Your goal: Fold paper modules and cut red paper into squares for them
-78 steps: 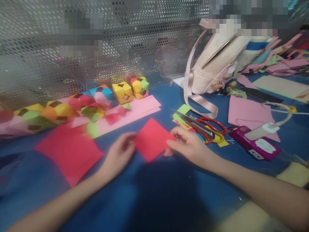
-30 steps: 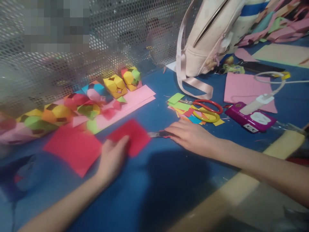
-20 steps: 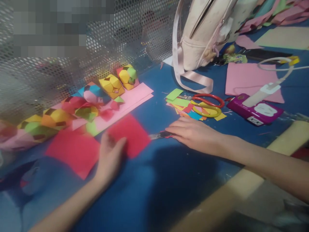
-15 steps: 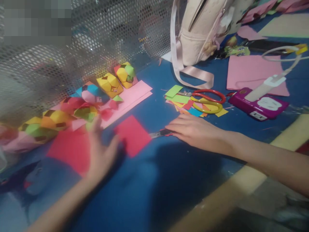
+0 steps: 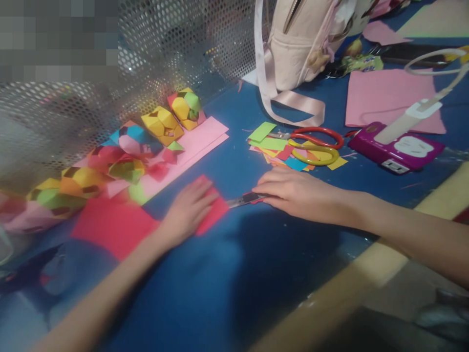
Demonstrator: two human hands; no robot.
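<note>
My left hand lies flat, fingers stretched, over the left part of a small red paper square on the blue table. In my right hand is a utility knife, held low with its blade pointing left. The blade tip meets the right corner of the small square; whether it is under the paper I cannot tell. A larger red sheet lies to the left, partly beneath my left forearm.
Folded paper shapes line the perforated metal panel beside pink strips. Scissors rest on paper scraps. Further right are a purple power adapter, a pink sheet and a pale bag.
My left hand has moved right, from above the larger red sheet onto the small red square. My right hand keeps the knife in nearly the same place.
</note>
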